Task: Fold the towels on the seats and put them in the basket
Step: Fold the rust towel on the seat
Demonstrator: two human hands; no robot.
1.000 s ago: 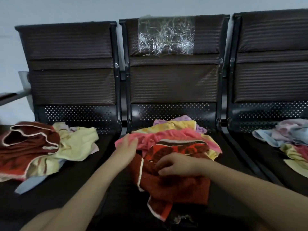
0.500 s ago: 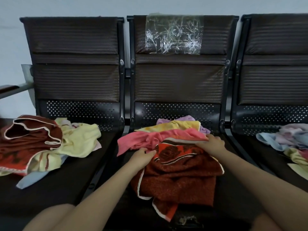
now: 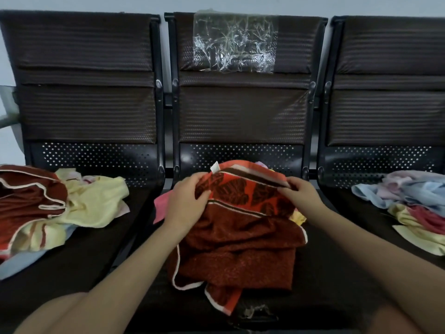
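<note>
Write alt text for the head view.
Both hands, left hand and right hand, grip the top edge of a red-brown towel on the middle seat; loose towels lie on both neighbouring seats.

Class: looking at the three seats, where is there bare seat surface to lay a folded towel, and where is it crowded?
Bare: the left seat in front of its towel heap; the right seat between the red towel and the pastel heap. Crowded: the middle seat, where both hands grip that towel.
</note>
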